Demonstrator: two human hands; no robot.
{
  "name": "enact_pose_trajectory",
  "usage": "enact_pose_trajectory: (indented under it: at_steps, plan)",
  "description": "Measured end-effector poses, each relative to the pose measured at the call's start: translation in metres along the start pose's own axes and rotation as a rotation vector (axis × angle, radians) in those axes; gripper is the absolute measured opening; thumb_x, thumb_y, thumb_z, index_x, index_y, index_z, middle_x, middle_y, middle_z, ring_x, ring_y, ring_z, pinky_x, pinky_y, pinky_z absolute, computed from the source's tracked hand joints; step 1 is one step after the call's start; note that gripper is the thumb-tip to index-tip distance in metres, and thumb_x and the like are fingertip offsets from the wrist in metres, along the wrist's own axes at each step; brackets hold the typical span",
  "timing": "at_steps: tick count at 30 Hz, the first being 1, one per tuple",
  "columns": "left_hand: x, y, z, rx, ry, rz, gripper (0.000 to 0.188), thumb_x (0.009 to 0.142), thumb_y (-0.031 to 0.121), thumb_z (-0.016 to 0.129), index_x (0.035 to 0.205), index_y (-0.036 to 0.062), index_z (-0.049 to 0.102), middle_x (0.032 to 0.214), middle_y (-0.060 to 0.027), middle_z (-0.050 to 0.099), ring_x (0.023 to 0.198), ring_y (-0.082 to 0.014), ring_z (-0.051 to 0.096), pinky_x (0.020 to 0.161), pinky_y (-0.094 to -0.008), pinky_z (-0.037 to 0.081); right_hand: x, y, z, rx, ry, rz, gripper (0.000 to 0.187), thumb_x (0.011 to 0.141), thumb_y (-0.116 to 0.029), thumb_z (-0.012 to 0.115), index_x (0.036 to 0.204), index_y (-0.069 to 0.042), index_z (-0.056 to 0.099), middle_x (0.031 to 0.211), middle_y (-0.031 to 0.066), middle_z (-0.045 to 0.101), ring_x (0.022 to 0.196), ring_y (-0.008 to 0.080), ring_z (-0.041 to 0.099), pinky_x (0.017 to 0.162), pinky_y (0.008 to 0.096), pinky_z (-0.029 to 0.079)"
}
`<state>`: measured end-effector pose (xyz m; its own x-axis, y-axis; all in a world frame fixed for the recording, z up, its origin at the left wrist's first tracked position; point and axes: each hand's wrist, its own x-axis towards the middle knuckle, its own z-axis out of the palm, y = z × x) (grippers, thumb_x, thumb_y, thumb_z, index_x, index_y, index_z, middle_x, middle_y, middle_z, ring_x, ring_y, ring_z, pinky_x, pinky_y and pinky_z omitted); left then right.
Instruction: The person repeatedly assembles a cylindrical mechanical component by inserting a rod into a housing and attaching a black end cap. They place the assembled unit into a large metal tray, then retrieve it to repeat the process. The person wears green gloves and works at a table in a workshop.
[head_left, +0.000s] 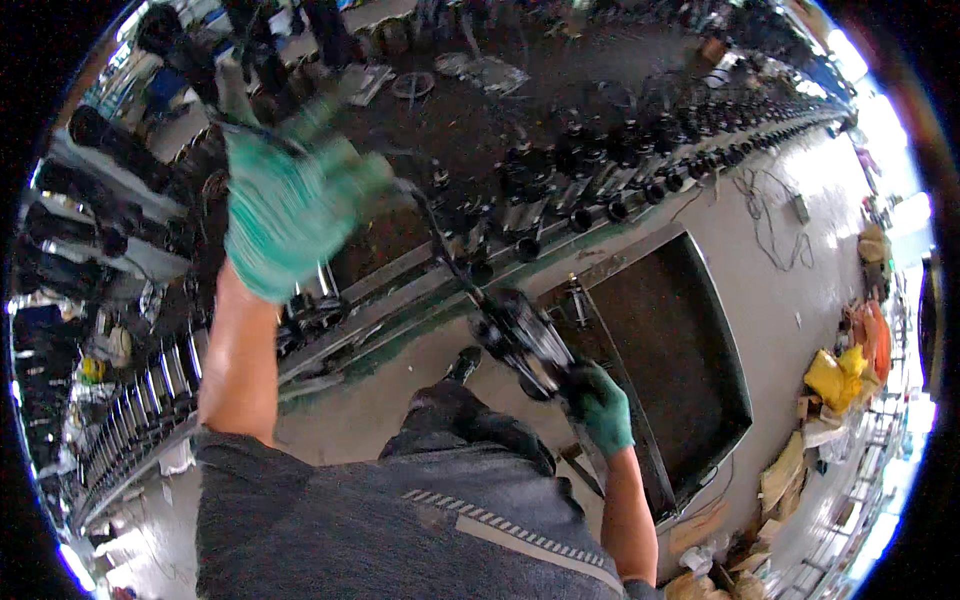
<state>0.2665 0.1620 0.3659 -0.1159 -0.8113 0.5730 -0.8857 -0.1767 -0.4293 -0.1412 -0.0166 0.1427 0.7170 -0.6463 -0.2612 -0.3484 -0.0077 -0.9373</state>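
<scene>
My left hand, in a green-and-white knit glove, is raised at the upper left. Motion smears its fingers, and a dark strip crosses them, so its grip is unclear. My right hand, in a green glove, is closed around the lower end of a black-and-silver elongated part. That part is tilted in front of my legs and blurred; its exact kind does not show. From its upper end a thin black hose or rod runs up and left toward my left hand.
A long rack carries rows of black-and-silver cylindrical parts across in front of me. To the right is a dark, metal-rimmed tray or cart. Loose cable lies on the floor. Yellow bags and cardboard line the right side.
</scene>
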Motion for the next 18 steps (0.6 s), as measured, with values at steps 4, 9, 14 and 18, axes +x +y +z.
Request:
enact_pose_trajectory:
  at_steps: [4, 9, 14, 18]
  plan:
    - [-0.056, -0.064, 0.02, 0.207, -0.101, -0.129, 0.023, 0.079, 0.029, 0.073, 0.1, 0.0212, 0.074, 0.099, 0.0055, 0.07, 0.098, -0.0182, 0.066, 0.085, -0.0458, 0.048, 0.074, -0.026, 0.089, 0.088, -0.159, 0.055, 0.03, 0.086, 0.009, 0.055, 0.11, -0.002, 0.069, 0.104, 0.0047, 0.064, 0.086, 0.011, 0.062, 0.07, 0.0255, 0.051]
    - [-0.083, -0.112, 0.061, 0.23, -0.095, -0.353, 0.023, 0.087, 0.035, 0.066, 0.098, 0.0153, 0.07, 0.095, -0.002, 0.068, 0.093, -0.0236, 0.067, 0.075, -0.0393, 0.052, 0.151, -0.008, 0.212, 0.083, -0.234, -0.07, 0.023, 0.091, 0.007, 0.055, 0.108, -0.001, 0.068, 0.101, 0.0037, 0.067, 0.085, 0.0117, 0.057, 0.08, 0.0263, 0.048]
    - [-0.106, -0.134, 0.102, 0.182, -0.356, -0.591, 0.027, 0.091, 0.039, 0.064, 0.101, 0.0154, 0.071, 0.101, -0.0029, 0.071, 0.093, -0.0267, 0.068, 0.081, -0.0471, 0.049, 0.177, -0.069, 0.293, 0.291, -0.317, 0.257, 0.016, 0.096, -0.001, 0.059, 0.108, -0.003, 0.069, 0.095, 0.0014, 0.066, 0.084, 0.0112, 0.057, 0.078, 0.0273, 0.048]
    - [-0.147, -0.139, 0.154, 0.196, -0.593, -0.52, 0.027, 0.095, 0.04, 0.059, 0.104, 0.0183, 0.07, 0.097, -0.0042, 0.07, 0.096, -0.0295, 0.068, 0.093, -0.0534, 0.044, 0.191, -0.057, 0.331, 0.109, -0.374, 0.206, 0.022, 0.099, -0.011, 0.062, 0.116, 0.001, 0.067, 0.102, 0.0057, 0.069, 0.09, 0.0132, 0.059, 0.08, 0.0288, 0.05]
